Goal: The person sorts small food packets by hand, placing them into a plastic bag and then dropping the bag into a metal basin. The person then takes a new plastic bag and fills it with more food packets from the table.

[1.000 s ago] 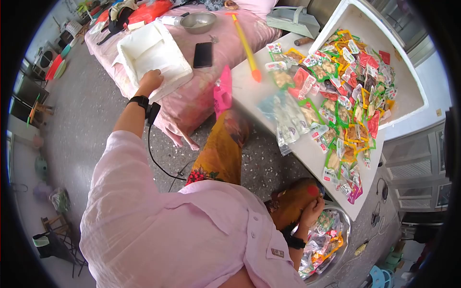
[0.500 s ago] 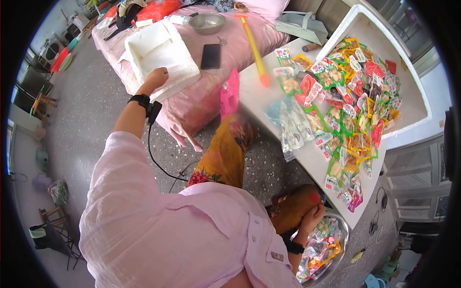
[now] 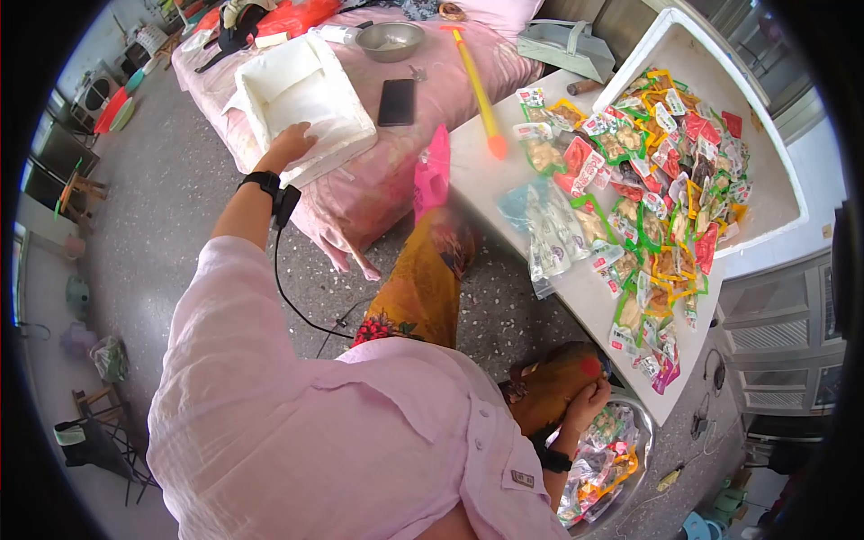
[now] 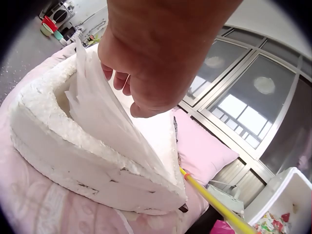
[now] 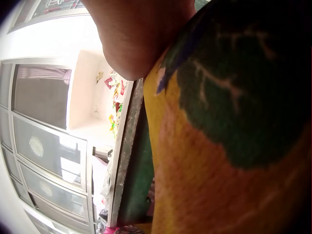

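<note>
The left hand (image 3: 290, 146) hangs over the near side of a white foam box (image 3: 355, 135) on the bed, fingers loosely bent. In the left wrist view, the left hand (image 4: 148, 73) is beside a thin white plastic sheet (image 4: 105, 109) that rises from the foam box (image 4: 73, 158); no grip on it shows. At the lower right, the right hand (image 3: 587, 405) rests by the knee, its fingers loosely curled. The right wrist view shows part of the right hand (image 5: 136, 39) against the patterned trouser leg (image 5: 180, 180); its fingers are hidden.
Many colourful food packets (image 3: 670, 184) spread from a tipped foam box (image 3: 765, 135) across the white table (image 3: 481, 184). More packets lie in a metal basin (image 3: 643, 450) below. A phone (image 3: 396, 103), metal bowl (image 3: 390, 41) and yellow stick (image 3: 477, 85) lie on the bed (image 3: 360, 202).
Over the foam box, my left hand has gone from more closed fingers to looser, more extended ones. The right hand stays by the knee. The head view has shifted slightly.
</note>
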Demonstrator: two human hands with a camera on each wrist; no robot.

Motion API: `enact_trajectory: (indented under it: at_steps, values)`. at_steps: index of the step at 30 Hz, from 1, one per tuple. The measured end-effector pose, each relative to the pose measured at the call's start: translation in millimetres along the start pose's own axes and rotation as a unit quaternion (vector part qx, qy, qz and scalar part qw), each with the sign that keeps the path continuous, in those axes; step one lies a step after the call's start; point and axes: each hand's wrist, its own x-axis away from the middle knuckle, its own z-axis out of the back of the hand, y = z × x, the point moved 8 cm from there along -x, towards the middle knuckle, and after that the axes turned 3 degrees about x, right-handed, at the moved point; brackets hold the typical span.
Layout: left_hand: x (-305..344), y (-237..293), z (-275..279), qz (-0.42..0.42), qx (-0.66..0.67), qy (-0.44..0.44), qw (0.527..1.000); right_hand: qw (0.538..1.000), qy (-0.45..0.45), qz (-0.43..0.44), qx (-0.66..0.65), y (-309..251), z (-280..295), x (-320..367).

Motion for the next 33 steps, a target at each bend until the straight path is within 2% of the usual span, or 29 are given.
enact_trajectory:
  at_steps: [2,5,8,17,23,26,29,32,33]
  values:
    - [2,5,-9,0.013,0.074,-0.069,0.995,1.000,-0.009,-0.002,0.009,-1,0,-1]
    - [14,26,6,-0.052,0.107,-0.052,0.992,1.000,-0.008,0.000,0.009,0,-1,-1]
    - [5,10,-5,-0.035,0.083,-0.131,0.987,1.000,-0.011,-0.006,-0.001,-3,0,-2]
    - [4,14,18,-0.017,0.105,-0.069,0.992,1.000,-0.022,-0.012,-0.006,7,-3,1]
    - [0,19,31,-0.020,0.114,-0.058,0.992,0.999,-0.031,-0.026,0.002,1,-1,0]
    - [0,31,46,-0.009,0.177,-0.022,0.984,0.999,-0.032,-0.029,0.004,0,-1,0]
    - [2,47,55,0.035,0.291,-0.038,0.955,0.999,-0.024,-0.021,0.000,-1,0,-1]
    - [15,74,65,0.065,0.438,-0.045,0.895,1.000,-0.019,-0.003,0.006,-5,4,-3]
    - [22,89,70,0.047,0.475,-0.048,0.878,1.000,-0.011,-0.024,-0.015,-3,7,-5]
